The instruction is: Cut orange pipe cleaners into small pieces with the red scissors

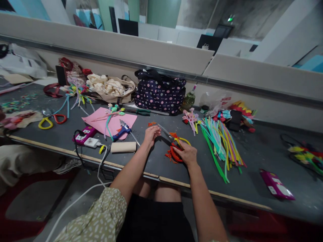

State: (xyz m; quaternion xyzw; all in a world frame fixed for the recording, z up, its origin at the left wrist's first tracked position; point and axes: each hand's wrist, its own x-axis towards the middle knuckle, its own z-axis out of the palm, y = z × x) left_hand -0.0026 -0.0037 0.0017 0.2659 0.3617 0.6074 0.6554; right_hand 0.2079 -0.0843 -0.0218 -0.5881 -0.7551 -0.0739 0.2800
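Observation:
My right hand point(187, 153) grips a pair of scissors point(169, 137) with red and yellow handles, blades pointing up-left over the dark table point(252, 188). My left hand point(152, 134) is closed beside the blade tips, pinching something small and orange that I cannot make out. Orange pipe-cleaner scraps point(168, 155) lie under the scissors. A bundle of coloured pipe cleaners point(222, 143) lies just right of my right hand.
A blue glue gun point(121, 131) rests on pink paper point(99, 121). Nearby are a paper roll point(123, 147), a power strip point(84, 135), a second pair of scissors point(50, 120), a polka-dot bag point(159, 91), and a purple packet point(276, 185).

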